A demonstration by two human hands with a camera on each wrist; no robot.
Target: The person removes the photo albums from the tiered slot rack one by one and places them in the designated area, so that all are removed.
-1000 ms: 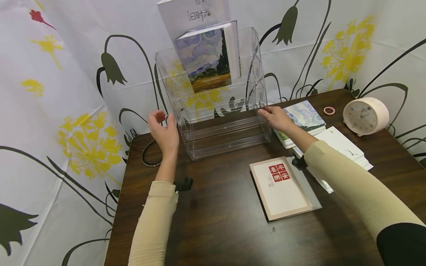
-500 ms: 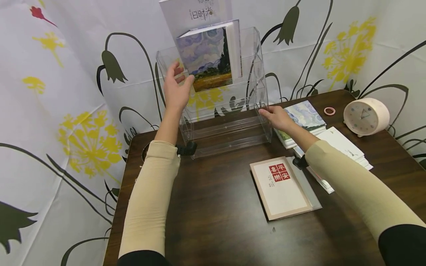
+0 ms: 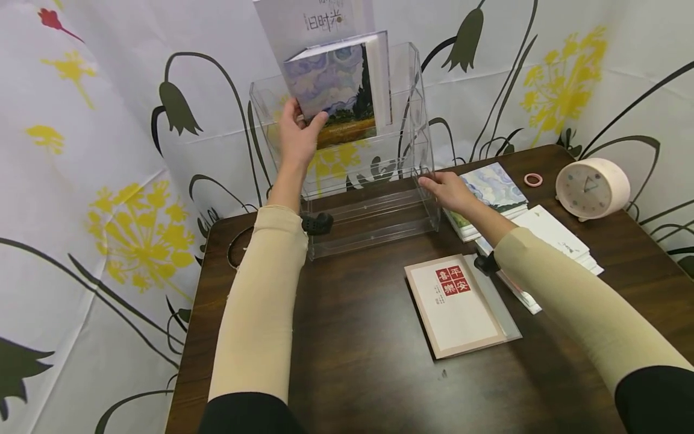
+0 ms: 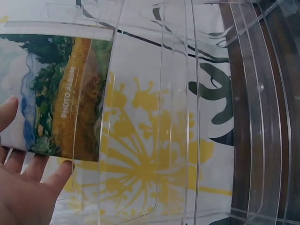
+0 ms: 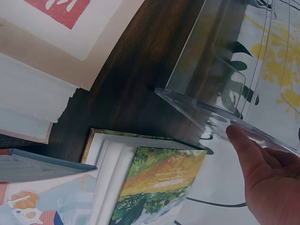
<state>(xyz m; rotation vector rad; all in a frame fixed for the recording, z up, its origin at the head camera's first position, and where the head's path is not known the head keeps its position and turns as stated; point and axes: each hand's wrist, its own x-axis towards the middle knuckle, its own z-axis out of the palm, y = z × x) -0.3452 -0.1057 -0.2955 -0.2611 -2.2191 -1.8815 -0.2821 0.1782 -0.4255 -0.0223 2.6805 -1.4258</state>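
Painted book [image 4: 70,93] reads PHOTO ALBUM—beige book [image 3: 458,316], 平安喜樂—tall book [image 3: 303,33], 时光

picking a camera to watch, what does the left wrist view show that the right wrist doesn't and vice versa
Left wrist only: the left grip at the edge of the photo album in the clear rack, its title readable.
Right wrist only: the right grip holding the rack's side, a beige-bordered book with red printing, and a painted book beside the rack.
Both: parts of the rack, the dark wood table and the yellow flower print.
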